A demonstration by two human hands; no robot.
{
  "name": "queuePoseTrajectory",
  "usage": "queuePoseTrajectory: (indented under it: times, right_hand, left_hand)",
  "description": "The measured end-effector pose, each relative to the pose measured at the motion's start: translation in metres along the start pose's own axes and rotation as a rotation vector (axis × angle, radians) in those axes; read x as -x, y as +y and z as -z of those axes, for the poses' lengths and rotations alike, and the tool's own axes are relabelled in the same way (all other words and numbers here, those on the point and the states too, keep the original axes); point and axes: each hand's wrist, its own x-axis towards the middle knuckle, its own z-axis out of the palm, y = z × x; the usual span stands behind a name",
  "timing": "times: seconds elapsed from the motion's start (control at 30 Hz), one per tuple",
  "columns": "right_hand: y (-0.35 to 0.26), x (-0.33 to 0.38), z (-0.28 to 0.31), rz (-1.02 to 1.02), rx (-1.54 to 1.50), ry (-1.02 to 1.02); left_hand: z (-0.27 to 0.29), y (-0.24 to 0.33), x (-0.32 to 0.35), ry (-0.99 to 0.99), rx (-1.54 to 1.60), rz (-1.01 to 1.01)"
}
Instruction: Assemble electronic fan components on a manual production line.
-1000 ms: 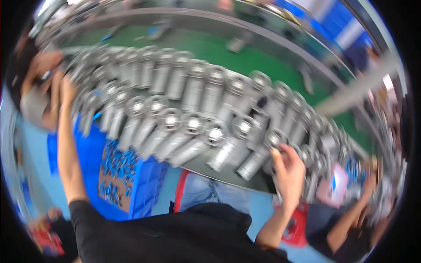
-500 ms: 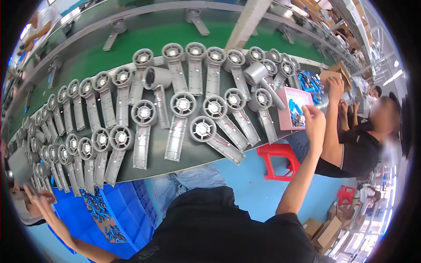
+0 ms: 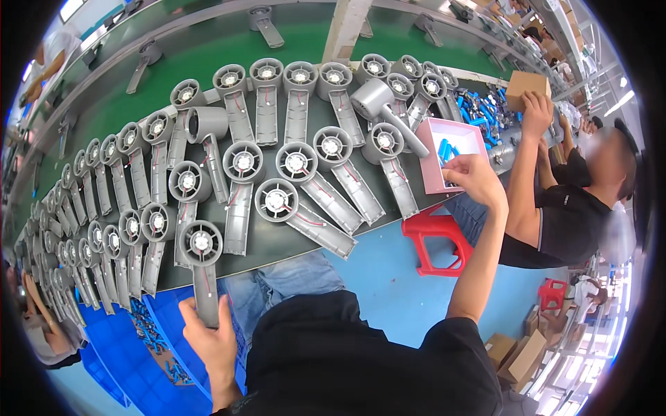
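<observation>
My left hand [image 3: 211,343], at the lower left in front of the bench edge, is wrapped around the handle of a grey hair dryer housing [image 3: 206,284]. Its round fan head points up, and the handle's open inside faces me. Over to the right, my right hand [image 3: 477,182] reaches into a pink box [image 3: 433,173] with fingers pinched together; whatever they grip is hidden. Blue cylindrical parts [image 3: 445,149] lie inside that box. Several more grey housings [image 3: 297,163] with thin red wires stretch across the dark bench in rows.
A heap of blue and metal parts [image 3: 485,114] lies beyond the pink box. At the right a co-worker [image 3: 576,215] holds a cardboard box [image 3: 527,87]. Below are a red stool [image 3: 437,243] and blue bins [image 3: 177,326] at the bench's left front.
My left hand has come from the far left to the lower middle, now with a housing in it. My right hand has lowered into the pink box. The view has shifted slightly.
</observation>
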Motion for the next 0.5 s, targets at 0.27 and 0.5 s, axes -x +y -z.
queuePoseTrajectory:
  times: [0.27, 0.5]
  right_hand:
    - [0.0, 0.021, 0.024, 0.074, -0.314, 0.467]
    - [0.003, 0.05, 0.04, 0.209, -0.387, 0.883]
  left_hand:
    - [-0.018, 0.01, -0.009, 0.076, 0.107, -0.05]
    - [-0.016, -0.014, -0.008, 0.154, 0.017, -0.088]
